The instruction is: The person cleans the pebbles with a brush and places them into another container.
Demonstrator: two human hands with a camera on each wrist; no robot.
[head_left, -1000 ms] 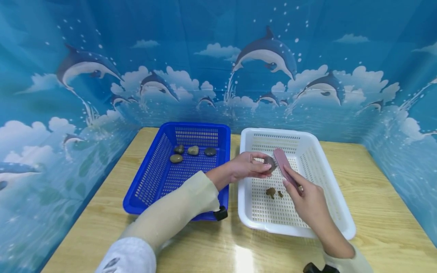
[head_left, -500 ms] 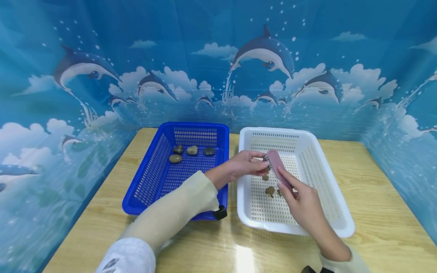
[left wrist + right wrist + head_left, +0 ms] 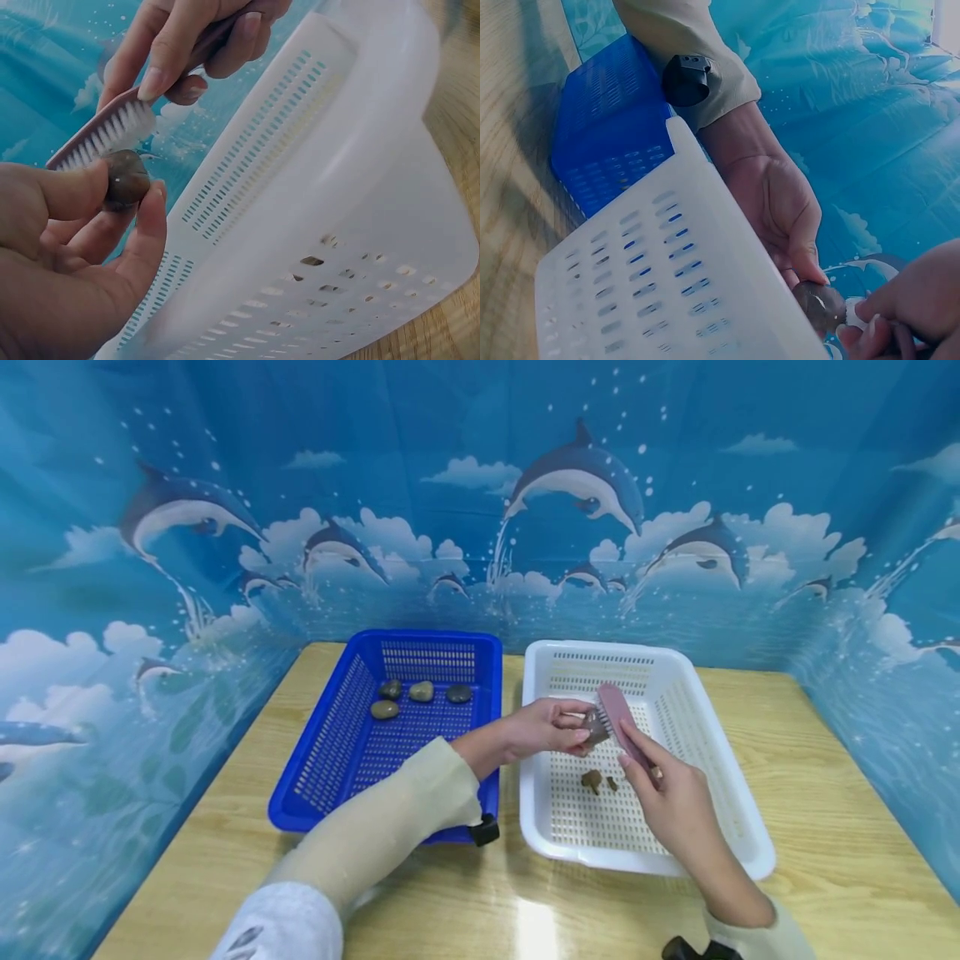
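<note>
Above the white basket [image 3: 645,653], my left hand [image 3: 546,728] pinches a dark grey-brown stone [image 3: 597,727] between thumb and fingers. A pink brush [image 3: 615,703] is gripped by its handle in my right hand [image 3: 675,802]. Its white bristles [image 3: 112,135] face the stone, right at its upper side in the left wrist view. The right wrist view shows the stone's smooth, shiny face [image 3: 819,304], while most of the brush is hidden there behind the right fingers. Small brown lumps [image 3: 592,781] lie on the white basket's floor beneath the hands.
To the left stands a blue basket [image 3: 431,635] with several smooth stones [image 3: 422,692] near its back; the left forearm crosses its front right corner. Both baskets sit on a wooden table [image 3: 450,902]. A dolphin-printed backdrop [image 3: 420,485] encloses the back and sides.
The brush swept left across the stone half a second ago, and has since moved back right. The stone sits slightly lower and tilted differently in the left fingers.
</note>
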